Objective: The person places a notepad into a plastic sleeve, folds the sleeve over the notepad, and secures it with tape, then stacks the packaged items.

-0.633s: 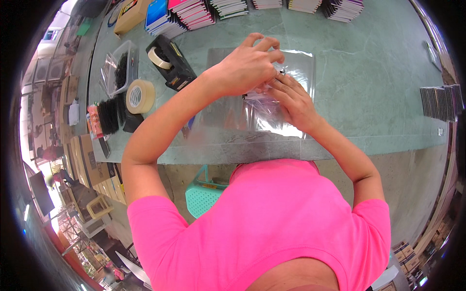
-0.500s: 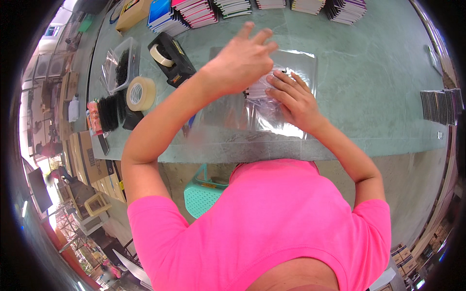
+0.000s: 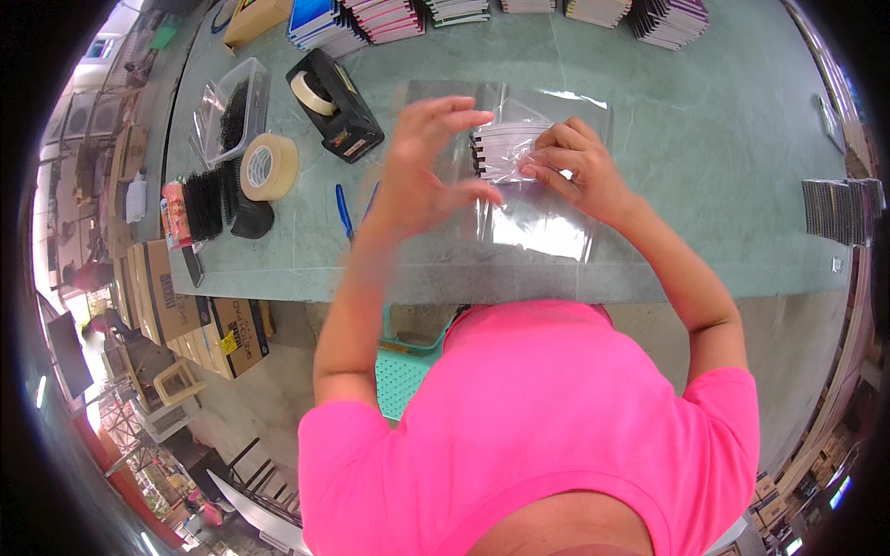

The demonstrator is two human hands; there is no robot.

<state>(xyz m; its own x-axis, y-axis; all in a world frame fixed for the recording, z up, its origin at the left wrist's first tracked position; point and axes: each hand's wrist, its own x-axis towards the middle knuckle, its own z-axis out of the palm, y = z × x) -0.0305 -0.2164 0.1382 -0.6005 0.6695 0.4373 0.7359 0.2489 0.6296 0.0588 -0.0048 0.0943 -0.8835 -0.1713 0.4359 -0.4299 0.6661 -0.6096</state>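
A clear plastic bag (image 3: 542, 222) lies on the green table (image 3: 705, 167), and a small spiral-bound notebook (image 3: 505, 139) sits inside its upper part. My right hand (image 3: 579, 171) presses down on the bag and the notebook with its fingertips. My left hand (image 3: 426, 167) hovers blurred just left of the bag, fingers spread and curled, holding nothing I can make out.
A black tape dispenser (image 3: 334, 104) and a roll of tan tape (image 3: 269, 167) lie at the left, beside a clear tray (image 3: 230, 116) and black combs (image 3: 211, 204). A blue pen (image 3: 345, 211) lies near my left arm. Stacks of notebooks (image 3: 389, 17) line the far edge, and dark stacks (image 3: 839, 208) sit at right.
My left hand has lifted off the bag and swung left and toward me. My right hand has stayed on the bag and notebook.
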